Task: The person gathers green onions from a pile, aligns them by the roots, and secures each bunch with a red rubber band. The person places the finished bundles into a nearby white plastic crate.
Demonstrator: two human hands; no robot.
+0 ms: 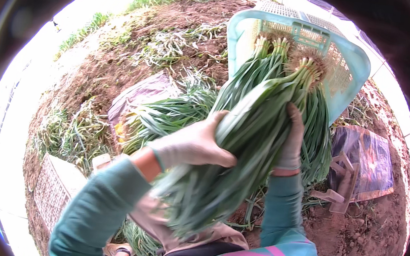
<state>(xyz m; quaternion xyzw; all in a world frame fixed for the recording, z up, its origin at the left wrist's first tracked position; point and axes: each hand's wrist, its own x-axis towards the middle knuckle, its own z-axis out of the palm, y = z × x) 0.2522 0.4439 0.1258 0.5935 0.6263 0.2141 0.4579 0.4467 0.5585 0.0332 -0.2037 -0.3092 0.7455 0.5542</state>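
My left hand [198, 140], in a pale glove, grips a large bundle of long green leafy stalks [253, 133], probably garlic greens, from the left. My right hand [293, 137], gloved too, holds the same bundle from the right, its fingers partly hidden. The bundle's tied, rooty ends point up and away, over a light green plastic crate [350, 64]. Inside the crate lie other tied bundles [267, 65], roots towards its far wall and leaves hanging over its near side. The held bundle's leaf tips droop towards my lap and are blurred.
Loose green stalks [176, 113] lie left of the crate beside a pale purple sheet [141, 93]. A small wooden stool [345, 184] stands at right by a printed plastic sack [370, 160]. A white perforated crate [54, 187] is at lower left. Wilted leaves [164, 47] litter the brown soil.
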